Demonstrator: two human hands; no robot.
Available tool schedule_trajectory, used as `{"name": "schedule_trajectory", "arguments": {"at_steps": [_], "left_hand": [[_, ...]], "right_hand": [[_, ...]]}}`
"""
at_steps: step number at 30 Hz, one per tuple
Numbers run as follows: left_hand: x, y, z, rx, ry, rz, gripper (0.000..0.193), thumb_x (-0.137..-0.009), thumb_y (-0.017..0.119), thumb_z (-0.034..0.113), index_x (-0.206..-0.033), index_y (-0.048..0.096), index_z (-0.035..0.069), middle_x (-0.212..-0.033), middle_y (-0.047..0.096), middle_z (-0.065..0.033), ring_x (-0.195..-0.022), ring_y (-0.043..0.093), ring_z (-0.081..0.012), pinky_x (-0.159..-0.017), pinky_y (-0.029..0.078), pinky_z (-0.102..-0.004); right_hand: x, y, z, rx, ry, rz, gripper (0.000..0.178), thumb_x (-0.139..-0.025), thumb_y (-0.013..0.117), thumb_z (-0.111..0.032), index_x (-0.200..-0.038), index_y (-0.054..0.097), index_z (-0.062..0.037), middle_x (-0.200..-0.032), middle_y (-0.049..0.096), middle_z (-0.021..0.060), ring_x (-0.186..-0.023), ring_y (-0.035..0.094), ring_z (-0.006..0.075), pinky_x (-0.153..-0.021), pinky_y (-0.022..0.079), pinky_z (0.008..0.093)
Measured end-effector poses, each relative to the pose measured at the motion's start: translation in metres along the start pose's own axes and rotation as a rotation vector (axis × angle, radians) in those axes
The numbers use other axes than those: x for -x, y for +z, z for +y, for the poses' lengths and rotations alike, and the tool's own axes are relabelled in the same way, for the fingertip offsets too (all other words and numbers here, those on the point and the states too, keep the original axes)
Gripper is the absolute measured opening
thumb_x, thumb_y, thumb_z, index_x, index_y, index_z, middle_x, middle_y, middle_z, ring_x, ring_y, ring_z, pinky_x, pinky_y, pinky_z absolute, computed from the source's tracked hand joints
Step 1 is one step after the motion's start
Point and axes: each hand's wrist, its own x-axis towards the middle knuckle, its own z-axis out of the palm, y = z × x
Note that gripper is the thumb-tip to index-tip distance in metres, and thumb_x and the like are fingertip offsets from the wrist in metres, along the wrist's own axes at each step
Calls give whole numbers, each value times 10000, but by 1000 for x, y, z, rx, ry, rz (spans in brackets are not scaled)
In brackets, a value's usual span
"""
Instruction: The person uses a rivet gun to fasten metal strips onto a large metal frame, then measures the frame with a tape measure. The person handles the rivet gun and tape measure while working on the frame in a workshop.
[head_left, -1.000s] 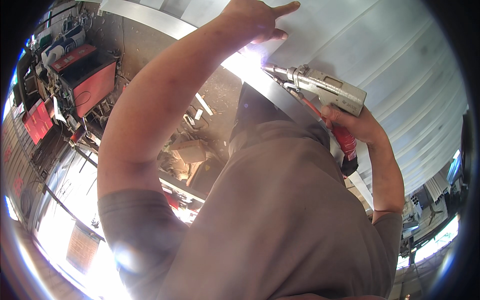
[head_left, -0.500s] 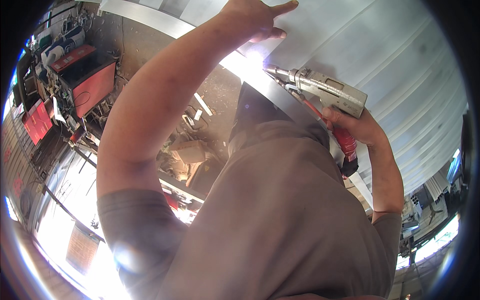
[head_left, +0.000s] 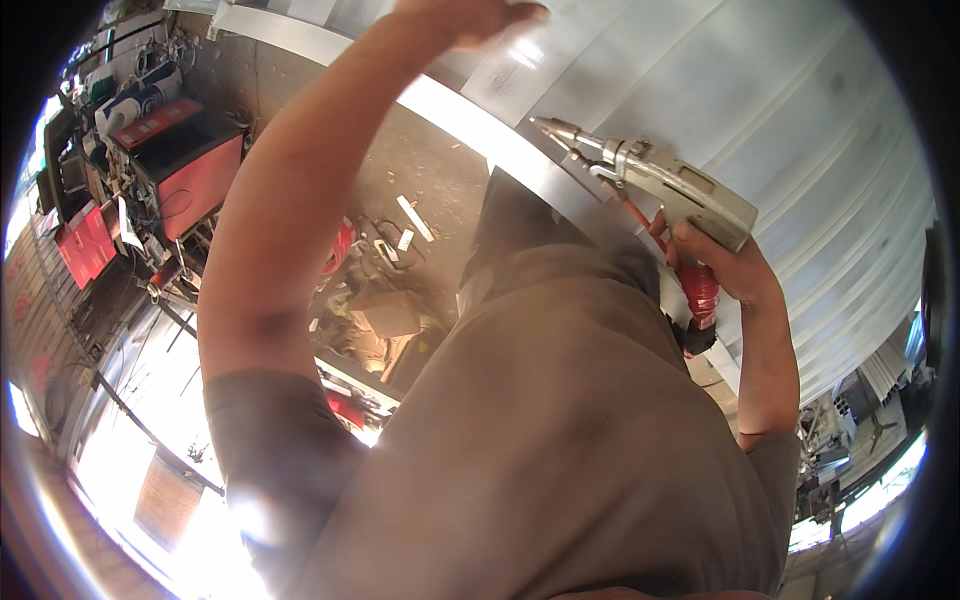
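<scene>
My right hand [head_left: 738, 266] is wrapped round the grip of a metal handheld welding gun [head_left: 690, 190]. Red tape covers the gun's lower handle, and a thin red tube runs along its underside to the nozzle. The nozzle points up-left, close to the bright front edge strip [head_left: 480, 135] of a wide grey ribbed metal panel [head_left: 790, 140]. No arc glows at the tip. At the top edge of the picture, my left hand [head_left: 460, 18] is over the panel, partly cut off. One digit stretches to the right, and I see nothing held in it.
A red and black machine [head_left: 195, 170] stands on the floor at the left amid clutter. Below the panel edge, a cardboard box [head_left: 388, 315] and loose scraps lie on the brown floor [head_left: 420, 160]. Metal stock [head_left: 885, 375] is stacked at the far right.
The bright glow at the nozzle has gone out. My right hand has drawn the gun slightly right and down, off the seam. My left hand has shifted up and left, partly out of view.
</scene>
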Motion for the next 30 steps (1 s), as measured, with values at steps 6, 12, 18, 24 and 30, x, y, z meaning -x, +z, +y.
{"name": "schedule_trajectory", "arguments": {"at_steps": [6,12,18,24,30], "left_hand": [[17,-8,-82,142,-120,170,640,-927,730,340,-1510,515,187,-1292,676,-207,-1180,642,-407,-999,520,-484],[14,14,-152,289,71,157,801,-879,806,292,-1571,424,158,-1513,511,-230,-1374,508,-428,-1120,460,-474],[-10,33,-194,216,297,60,892,-849,819,332,-1599,374,142,-1560,454,-236,-1458,416,-412,-1195,377,-484],[-33,18,-192,254,399,89,811,-890,782,314,-1586,393,166,-1490,516,-202,-1384,479,-407,-1157,412,-491],[-58,-12,-175,148,272,-129,833,-903,769,394,-1598,352,201,-1217,642,-169,-1162,619,-378,-1017,476,-497]], "right_hand": [[27,9,19,77,-101,118,395,-992,719,-346,-1217,652,-29,-1068,702,60,-789,639,118,-731,539,291],[6,74,6,41,-207,174,480,-980,743,-392,-1262,637,-18,-1036,678,37,-849,619,109,-740,527,292],[-41,129,-39,-58,-108,204,479,-964,770,-383,-1253,644,-23,-1019,668,19,-868,599,95,-755,510,272],[-65,152,-70,-39,-87,247,642,-925,793,-443,-1342,571,-8,-1021,664,33,-892,611,111,-758,501,272],[-74,151,-100,-66,-37,199,926,-867,835,-503,-1540,448,2,-1172,687,92,-1003,660,185,-883,538,355]]}}
